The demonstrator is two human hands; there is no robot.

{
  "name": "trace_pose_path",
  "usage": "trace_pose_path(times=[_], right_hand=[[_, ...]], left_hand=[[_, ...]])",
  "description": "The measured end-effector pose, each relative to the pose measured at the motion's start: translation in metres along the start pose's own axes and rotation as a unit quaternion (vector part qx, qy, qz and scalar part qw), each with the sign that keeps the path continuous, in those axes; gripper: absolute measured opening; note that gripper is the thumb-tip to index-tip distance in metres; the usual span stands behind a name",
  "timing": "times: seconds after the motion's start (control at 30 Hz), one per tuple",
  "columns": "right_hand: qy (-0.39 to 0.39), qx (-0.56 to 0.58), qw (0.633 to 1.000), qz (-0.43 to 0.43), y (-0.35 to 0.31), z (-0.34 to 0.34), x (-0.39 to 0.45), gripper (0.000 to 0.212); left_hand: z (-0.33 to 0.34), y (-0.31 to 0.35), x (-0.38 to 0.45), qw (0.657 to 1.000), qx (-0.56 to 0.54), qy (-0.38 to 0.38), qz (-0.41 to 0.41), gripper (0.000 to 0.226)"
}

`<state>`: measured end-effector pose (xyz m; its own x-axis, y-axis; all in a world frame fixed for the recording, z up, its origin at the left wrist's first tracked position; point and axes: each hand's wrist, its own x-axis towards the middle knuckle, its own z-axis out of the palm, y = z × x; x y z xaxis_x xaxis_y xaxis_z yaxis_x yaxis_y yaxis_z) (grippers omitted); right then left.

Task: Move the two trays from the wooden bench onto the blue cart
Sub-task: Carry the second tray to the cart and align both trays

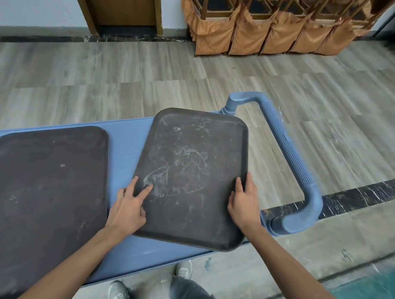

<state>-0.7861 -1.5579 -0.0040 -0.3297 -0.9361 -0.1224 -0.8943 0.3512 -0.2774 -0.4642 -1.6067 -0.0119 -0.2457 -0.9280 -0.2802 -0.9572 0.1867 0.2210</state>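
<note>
Our left hand (128,208) lay loosely spread on the near left rim of the scuffed dark rectangular plastic tray (191,176), index finger stretched flat onto its floor and the other fingers down beside the rim, so it pressed rather than clasped. Our right hand (244,201) sat on the opposite long edge, thumb over the lip and fingers along the outside; whether those fingers curled under the rim we could not tell. The tray lay between the two hands, its long axis running away from us and leaning a little to the left at the far end. It rested over the right end of the flat blue plastic cart (127,135), with its near right corner overhanging the cart's front edge. Both hands were about equally near, each at the near half of a long side. We judged that the coming move turned on that skew: a small turn and push away from us would bring the corner in. To the left, well apart, the second dark tray (45,188) already lay flat on the cart. The ribbed blue push handle (288,152) stood just right of the held tray, over the grey wood-grain floor (105,79).
</note>
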Motion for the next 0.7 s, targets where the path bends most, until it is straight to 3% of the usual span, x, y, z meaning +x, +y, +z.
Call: trace_pose_path(times=[0.13, 0.2, 0.27, 0.33, 0.4, 0.47, 0.7], right_hand=[[0.026, 0.039, 0.999, -0.008, 0.011, -0.004, 0.007, 0.054], [0.036, 0.063, 0.997, -0.003, 0.017, -0.007, 0.014, 0.052], [0.044, 0.074, 0.996, -0.006, 0.020, -0.010, 0.022, 0.049], [0.043, 0.069, 0.997, -0.013, 0.020, -0.011, 0.026, 0.047], [0.040, 0.062, 0.997, -0.021, 0.019, -0.011, 0.026, 0.047], [0.040, 0.058, 0.997, -0.027, 0.019, -0.010, 0.026, 0.047], [0.041, 0.044, 0.997, -0.047, 0.022, -0.004, 0.027, 0.051]], left_hand=[[-0.006, 0.010, -0.003, 0.999, 0.025, -0.003, -0.026, 0.072], [-0.012, 0.021, -0.010, 0.999, 0.033, 0.027, 0.004, 0.062], [-0.015, 0.037, -0.024, 0.992, 0.010, 0.065, 0.112, 0.046], [-0.013, 0.056, -0.043, 0.971, -0.012, 0.031, 0.239, 0.036], [-0.008, 0.071, -0.059, 0.950, -0.012, -0.014, 0.312, 0.032], [-0.001, 0.079, -0.064, 0.940, -0.007, -0.036, 0.338, 0.029], [0.009, 0.068, -0.063, 0.939, 0.039, 0.007, 0.341, 0.038]])
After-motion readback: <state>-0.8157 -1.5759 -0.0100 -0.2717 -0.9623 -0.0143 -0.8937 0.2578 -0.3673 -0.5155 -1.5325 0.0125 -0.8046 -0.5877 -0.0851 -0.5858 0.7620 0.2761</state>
